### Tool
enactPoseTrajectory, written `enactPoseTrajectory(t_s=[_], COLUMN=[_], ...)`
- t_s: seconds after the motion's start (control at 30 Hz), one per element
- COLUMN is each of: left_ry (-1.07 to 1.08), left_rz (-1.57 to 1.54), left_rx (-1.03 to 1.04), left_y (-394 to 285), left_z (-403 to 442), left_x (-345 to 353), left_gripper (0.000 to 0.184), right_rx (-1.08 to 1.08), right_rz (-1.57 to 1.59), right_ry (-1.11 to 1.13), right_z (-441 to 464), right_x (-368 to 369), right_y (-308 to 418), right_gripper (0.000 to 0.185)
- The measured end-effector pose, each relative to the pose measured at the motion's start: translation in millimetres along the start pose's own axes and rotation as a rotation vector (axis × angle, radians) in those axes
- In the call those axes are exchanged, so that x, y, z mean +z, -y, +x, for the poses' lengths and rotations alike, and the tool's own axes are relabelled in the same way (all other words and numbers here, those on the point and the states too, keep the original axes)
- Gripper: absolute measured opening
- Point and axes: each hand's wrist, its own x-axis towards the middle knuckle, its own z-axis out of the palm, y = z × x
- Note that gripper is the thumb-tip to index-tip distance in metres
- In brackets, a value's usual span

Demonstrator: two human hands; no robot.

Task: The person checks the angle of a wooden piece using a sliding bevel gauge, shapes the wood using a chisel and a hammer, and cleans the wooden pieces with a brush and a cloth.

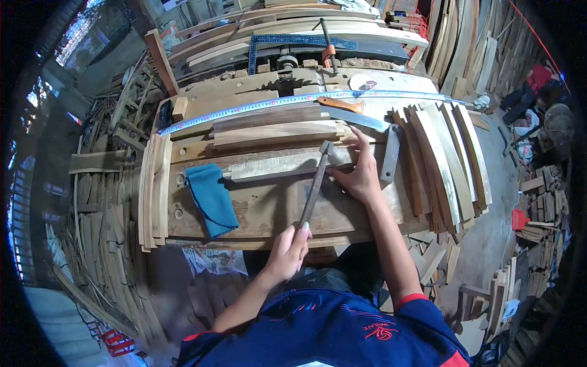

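My left hand (287,249) is closed around the handle of a hammer (315,186). The hammer's small metal head is at the pale wooden strip (275,165), near its right end; whether it touches the wood is unclear. My right hand (362,174) straddles that end of the strip, thumb on the near side and fingers across the far side, gripping it. Left of the strip lies a teal cloth (211,199), touching its tip. Just beyond my right fingers are a handsaw (351,113) with a wooden handle and a grey metal bar (391,154).
Wood strips are stacked behind (275,133), at the left edge (155,189) and at the right (437,159) of the workbench (263,217). A measuring tape (257,107) stretches across the bench. Farther back are a blue square (299,40) and a clamp (328,52). Another person (537,82) is far right.
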Motion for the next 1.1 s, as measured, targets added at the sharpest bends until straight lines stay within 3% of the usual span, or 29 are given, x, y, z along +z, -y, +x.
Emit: enactPoseTrajectory(t_s=[0.07, 0.17, 0.23, 0.3, 0.37, 0.43, 0.5, 0.57, 0.67, 0.77, 0.87, 0.97, 1.1], left_ry=[0.012, -0.023, -0.135, -0.27, -0.378, -0.483, -0.67, -0.709, -0.919, -0.933, -1.063, -0.985, -0.948], left_rz=[-0.03, 0.029, 0.229, 0.419, 0.524, 0.695, 0.737, 0.715, 0.826, 0.858, 1.038, 0.989, 0.984], left_rx=[-0.015, -0.031, 0.171, 0.383, 0.361, 0.207, 0.357, 0.275, 0.47, 0.308, 0.312, 0.3, 0.283], left_y=[9.8, -6.3, -12.6, -19.4, -41.9, -58.8, -62.0, -80.0, -73.6, -87.9, -82.9, -81.2, -64.7], left_z=[6.0, -6.2, -15.6, -14.4, -19.1, -19.7, -14.3, -13.4, 4.3, 14.3, 28.6, 31.0, 35.3], left_x=[-6.3, -6.8, -12.3, -26.1, -43.7, -67.6, -89.0, -107.7, -142.1, -175.3, -204.4, -212.0, -218.3], left_gripper=[0.043, 0.042, 0.041, 0.041, 0.041, 0.042, 0.041, 0.04, 0.041, 0.045, 0.041, 0.04, 0.043], right_rx=[0.02, -0.046, -0.112, -0.091, -0.135, -0.109, -0.015, -0.071, -0.092, -0.077, -0.103, -0.241, -0.362], right_rz=[0.055, -0.138, -0.159, -0.18, -0.14, -0.144, -0.119, -0.202, -0.224, -0.248, -0.31, -0.53, -0.513], right_ry=[0.006, 0.043, 0.057, 0.091, 0.074, 0.049, 0.03, -0.074, -0.119, -0.126, -0.141, -0.183, -0.126], right_z=[1.1, 1.6, 2.3, 3.5, 3.7, 4.6, 4.3, 2.7, 3.0, 1.9, 1.8, 2.3, -0.5], right_x=[1.4, 2.9, 0.2, 0.0, -0.5, 1.6, 0.9, 5.8, 3.6, 1.4, 5.5, 7.6, 36.2], right_y=[2.4, -4.9, -1.5, 1.6, -1.9, -2.6, 5.9, -2.2, -2.4, -1.8, -2.4, -3.9, 31.4], right_gripper=[0.104, 0.091, 0.066, 0.058, 0.044, 0.034, 0.028, 0.024, 0.022, 0.021, 0.02, 0.021, 0.033])
